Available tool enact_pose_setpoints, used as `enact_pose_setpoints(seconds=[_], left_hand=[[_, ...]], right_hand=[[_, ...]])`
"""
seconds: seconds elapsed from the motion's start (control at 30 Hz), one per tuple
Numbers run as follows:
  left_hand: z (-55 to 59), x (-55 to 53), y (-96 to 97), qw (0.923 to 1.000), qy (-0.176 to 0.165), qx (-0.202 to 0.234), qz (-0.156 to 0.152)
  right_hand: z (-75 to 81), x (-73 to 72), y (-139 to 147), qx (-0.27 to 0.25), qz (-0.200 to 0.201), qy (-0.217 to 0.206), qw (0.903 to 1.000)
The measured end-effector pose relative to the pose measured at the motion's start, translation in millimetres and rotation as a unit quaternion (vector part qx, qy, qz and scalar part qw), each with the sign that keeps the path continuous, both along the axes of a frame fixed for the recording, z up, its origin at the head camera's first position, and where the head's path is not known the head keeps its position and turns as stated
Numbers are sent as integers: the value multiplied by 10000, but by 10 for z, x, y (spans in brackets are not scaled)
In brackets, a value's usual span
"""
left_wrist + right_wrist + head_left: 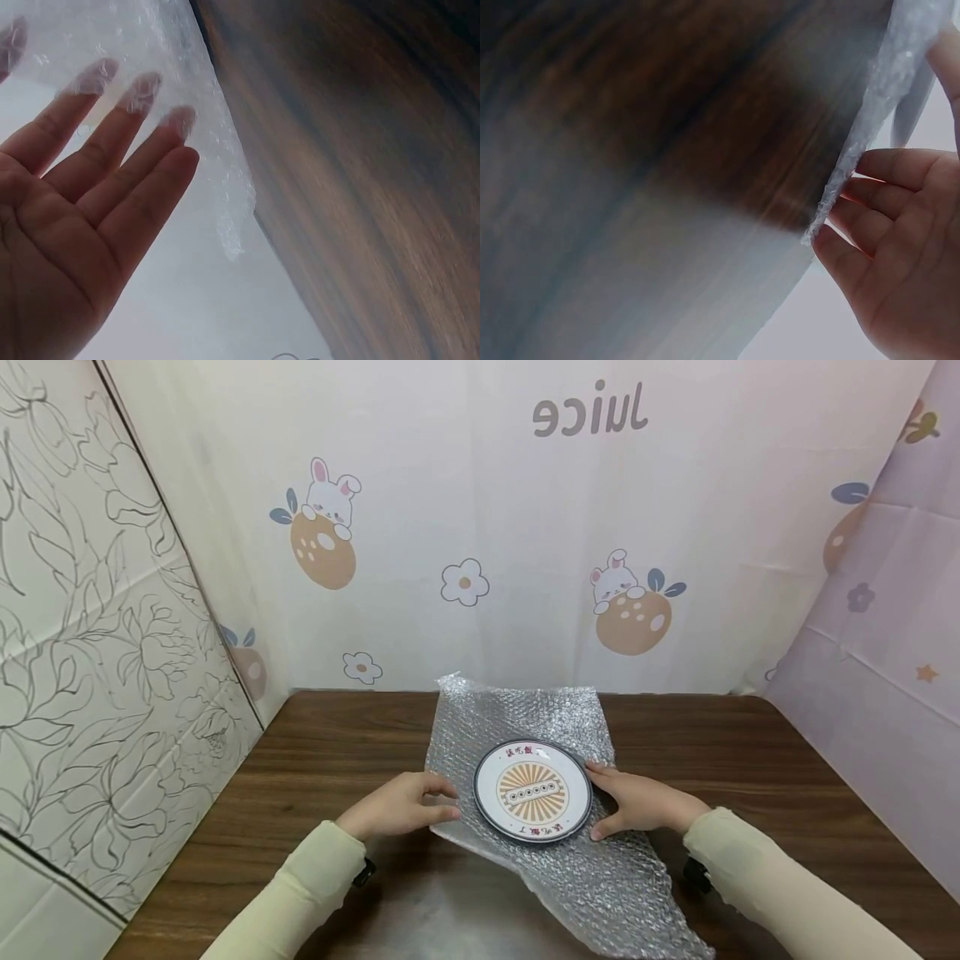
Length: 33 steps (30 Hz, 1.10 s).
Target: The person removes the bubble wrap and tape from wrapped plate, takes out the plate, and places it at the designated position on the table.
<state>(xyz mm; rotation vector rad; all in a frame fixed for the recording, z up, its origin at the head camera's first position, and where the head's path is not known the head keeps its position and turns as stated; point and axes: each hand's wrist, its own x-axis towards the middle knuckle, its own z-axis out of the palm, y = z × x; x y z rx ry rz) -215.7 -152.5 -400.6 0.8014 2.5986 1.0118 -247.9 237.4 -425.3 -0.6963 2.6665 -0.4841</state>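
Note:
A round white plate [534, 792] with a dark rim, an orange sunburst and red characters lies on a sheet of bubble wrap [517, 714]. Beside the sheet's left edge is my left hand [405, 804]. The left wrist view shows its fingers nearly straight, with fingertips [142, 91] seen through the clear bubble wrap [210, 142]. My right hand [641, 802] is at the plate's right rim, thumb and forefinger spread. In the right wrist view, the fingers of the right hand [907, 240] touch the edge of the bubble wrap [847, 161], slightly bent.
Under the sheet is a dark wood-grain table [352, 727]. A pale curtain [465, 510] with rabbits and flowers hangs behind it. To the left stands a panel [112, 610] with line-drawn flowers. The sheet's near corner [690, 947] reaches towards the front right.

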Motion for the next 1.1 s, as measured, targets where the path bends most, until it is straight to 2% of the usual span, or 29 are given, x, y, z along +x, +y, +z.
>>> enact_pose_setpoints(seconds=[0.4, 0.63, 0.8, 0.93, 1.1], left_hand=[[-97, 132, 126, 9963, 598, -619, -71], [-174, 165, 151, 9945, 778, -691, -123], [-233, 196, 182, 9917, 787, -1006, -108], [-238, 209, 213, 9886, 693, -1332, -131], [-228, 215, 263, 9801, 445, -1929, -141]], right_hand=[[14, 22, -12, -53, 24, -23, 10000], [20, 14, -20, 6, -23, -15, 10000], [27, 9, -26, 54, -36, -42, 10000], [30, 9, -26, 51, -35, -43, 10000], [18, -4, -19, 25, -11, -33, 10000]])
